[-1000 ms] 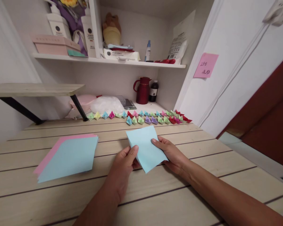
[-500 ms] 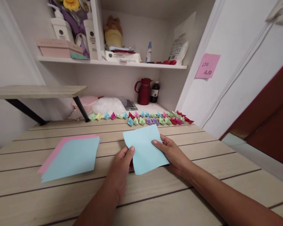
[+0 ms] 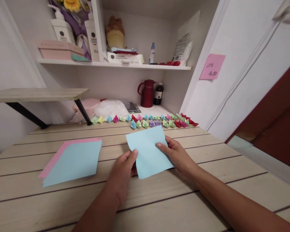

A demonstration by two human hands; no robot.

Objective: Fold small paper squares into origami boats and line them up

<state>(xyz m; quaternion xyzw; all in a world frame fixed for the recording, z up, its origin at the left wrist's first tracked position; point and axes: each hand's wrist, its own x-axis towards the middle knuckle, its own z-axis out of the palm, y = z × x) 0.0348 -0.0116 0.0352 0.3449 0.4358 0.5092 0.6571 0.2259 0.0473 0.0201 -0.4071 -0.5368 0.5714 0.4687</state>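
Observation:
I hold a light blue square sheet of paper (image 3: 147, 151) just above the wooden table (image 3: 159, 206). My left hand (image 3: 122, 170) pinches its left edge, thumb on top. My right hand (image 3: 176, 154) grips its right edge, thumb lying on the paper and fingers underneath. The sheet is tilted a little, its near corner close to the tabletop. To the left lies a stack of paper sheets (image 3: 71, 159), light blue on top with pink showing beneath.
Rows of small folded paper boats (image 3: 145, 120) in several colours line the table's far edge. Behind them stand a dark red jug (image 3: 147, 93), a dark bottle (image 3: 158, 93) and a white plastic bag (image 3: 110, 108). A wooden shelf (image 3: 38, 94) juts out at left. A pink sticky note (image 3: 212, 66) hangs on the wall.
The blue sheet has turned slightly in my hands and sits a bit higher and squarer than a second ago. Both hands keep their hold.

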